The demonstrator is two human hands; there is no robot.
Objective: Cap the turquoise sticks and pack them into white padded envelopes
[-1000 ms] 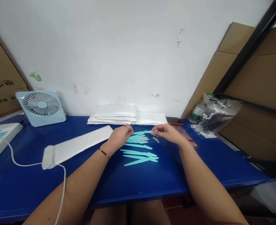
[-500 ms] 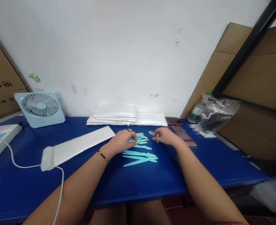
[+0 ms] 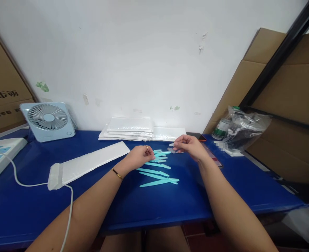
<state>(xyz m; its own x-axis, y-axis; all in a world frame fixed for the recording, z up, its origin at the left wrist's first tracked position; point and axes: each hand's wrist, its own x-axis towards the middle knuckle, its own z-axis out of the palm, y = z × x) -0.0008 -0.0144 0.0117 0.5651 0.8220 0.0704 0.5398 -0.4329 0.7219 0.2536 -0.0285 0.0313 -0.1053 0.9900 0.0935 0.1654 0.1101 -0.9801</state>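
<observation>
We look down on a blue worktop, where the right hand has its grip pinched on a small translucent piece, just beside more loose translucent pieces. The left hand bends over slim turquoise strips — spread on the worktop, some crossing — its grip drawn close (whether around a strip, we cannot tell). Left of them lies a white padded envelope; beyond, we see stacked white envelopes.
</observation>
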